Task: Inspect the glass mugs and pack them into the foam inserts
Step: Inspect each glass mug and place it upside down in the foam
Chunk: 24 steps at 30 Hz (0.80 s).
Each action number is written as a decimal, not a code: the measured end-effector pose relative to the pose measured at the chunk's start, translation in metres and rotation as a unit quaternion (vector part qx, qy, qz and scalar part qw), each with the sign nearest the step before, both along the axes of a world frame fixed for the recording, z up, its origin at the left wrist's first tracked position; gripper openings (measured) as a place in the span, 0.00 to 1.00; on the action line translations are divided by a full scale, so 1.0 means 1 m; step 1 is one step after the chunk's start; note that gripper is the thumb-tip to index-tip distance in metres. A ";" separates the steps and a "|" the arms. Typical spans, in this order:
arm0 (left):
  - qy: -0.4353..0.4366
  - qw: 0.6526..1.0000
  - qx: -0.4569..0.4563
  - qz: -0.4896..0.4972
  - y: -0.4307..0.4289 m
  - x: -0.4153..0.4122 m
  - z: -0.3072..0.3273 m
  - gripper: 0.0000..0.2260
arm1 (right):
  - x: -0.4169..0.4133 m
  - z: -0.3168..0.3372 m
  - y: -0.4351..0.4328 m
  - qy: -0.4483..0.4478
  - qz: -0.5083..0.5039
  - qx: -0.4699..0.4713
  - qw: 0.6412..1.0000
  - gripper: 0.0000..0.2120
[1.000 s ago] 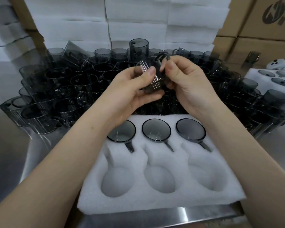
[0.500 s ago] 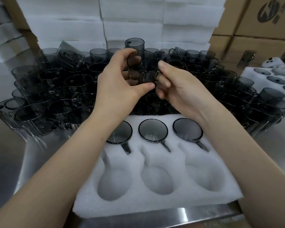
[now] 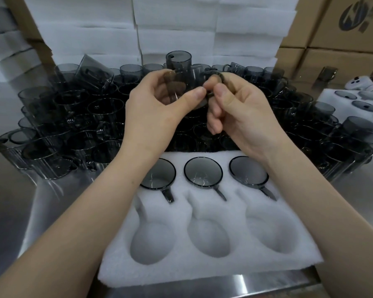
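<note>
Fingers of the left hand wrap a smoky grey glass mug; the right hand pinches its handle, presumably for inspection, above the white foam insert at the counter's near edge.

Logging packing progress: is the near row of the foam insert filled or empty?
Empty. The three near pockets of the foam insert show bare foam; only the far three hold mugs.

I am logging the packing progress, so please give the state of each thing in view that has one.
Held mug, off the table, between both hands.
Left hand, grips the mug body.
Right hand, pinches the mug handle.
Foam insert, half filled.
Packed mugs, three seated in the insert's far row.
Near pockets, all three empty.
Loose mugs, unpacked, crowded behind the insert.
</note>
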<state>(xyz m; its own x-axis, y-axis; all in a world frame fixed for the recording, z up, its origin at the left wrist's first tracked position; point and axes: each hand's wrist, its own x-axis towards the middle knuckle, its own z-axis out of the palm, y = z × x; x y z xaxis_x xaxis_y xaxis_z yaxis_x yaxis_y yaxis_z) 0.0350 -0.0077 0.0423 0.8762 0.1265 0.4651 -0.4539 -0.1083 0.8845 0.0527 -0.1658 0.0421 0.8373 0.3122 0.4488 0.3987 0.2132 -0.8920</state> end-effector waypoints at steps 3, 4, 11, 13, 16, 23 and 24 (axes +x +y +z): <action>0.015 1.000 -0.018 -0.013 -0.001 0.002 -0.001 0.25 | -0.001 0.000 0.001 -0.056 -0.109 -0.044 0.991 0.04; 0.017 1.000 -0.014 -0.010 -0.001 0.002 -0.002 0.26 | -0.001 -0.001 0.002 -0.072 -0.137 -0.064 0.986 0.06; 0.017 0.991 0.128 0.024 -0.003 0.000 -0.003 0.31 | -0.001 -0.003 0.002 -0.183 -0.266 -0.133 0.937 0.12; 0.028 0.991 0.134 0.004 -0.003 0.001 -0.004 0.35 | 0.000 -0.002 0.002 -0.200 -0.290 -0.147 0.924 0.13; 0.027 0.994 0.104 -0.022 -0.002 0.002 -0.004 0.33 | -0.001 -0.003 0.002 -0.164 -0.249 -0.113 0.948 0.14; 0.050 0.988 -0.013 -0.148 0.000 0.005 -0.006 0.31 | 0.003 0.003 -0.002 0.040 -0.118 -0.057 0.991 0.12; 0.048 0.988 -0.010 -0.148 0.001 0.005 -0.006 0.31 | 0.005 0.002 -0.004 0.098 -0.059 -0.050 0.992 0.16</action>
